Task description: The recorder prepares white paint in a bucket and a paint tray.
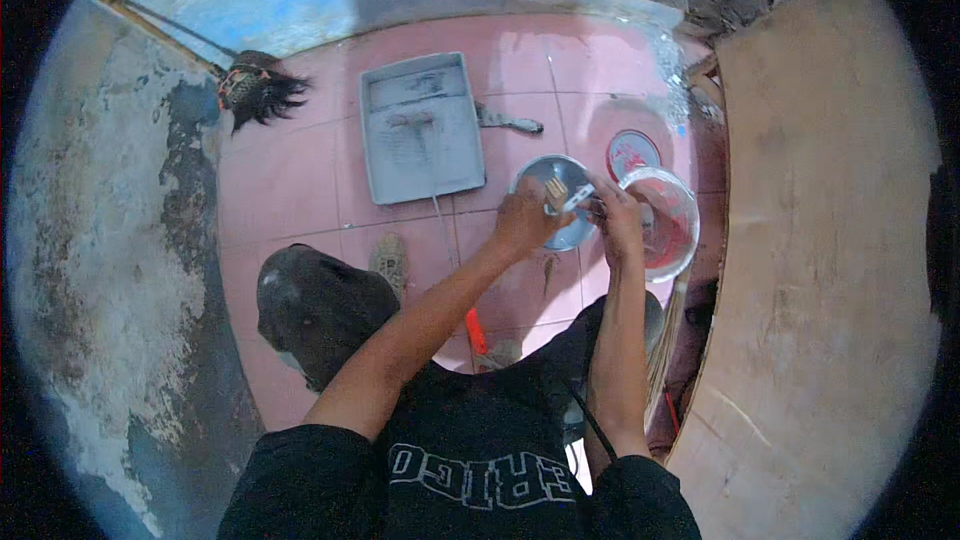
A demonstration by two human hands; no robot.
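Observation:
Both my hands meet over a round grey tin [522,178] on the pink tiles. My left hand [527,217] is closed at the tin's left side; what its fingers grip is hard to make out. A small tan piece with dark stripes [556,190] shows just beyond them. My right hand [620,215] is closed, its fingertips pinching the end of a short white strip with dark spots [578,197]. The strip slants between the two hands, above the tin's opening. Right beside my right hand stands a white bucket [688,208] with reddish stains inside.
A grey paint tray [375,165] lies at the left, with a paint roller's orange handle [475,331] near me. A paintbrush [515,123] rests beside the tray. A round lid [634,152] lies behind the bucket. A broom [250,90] leans on the left wall; a tan board [810,240] stands right.

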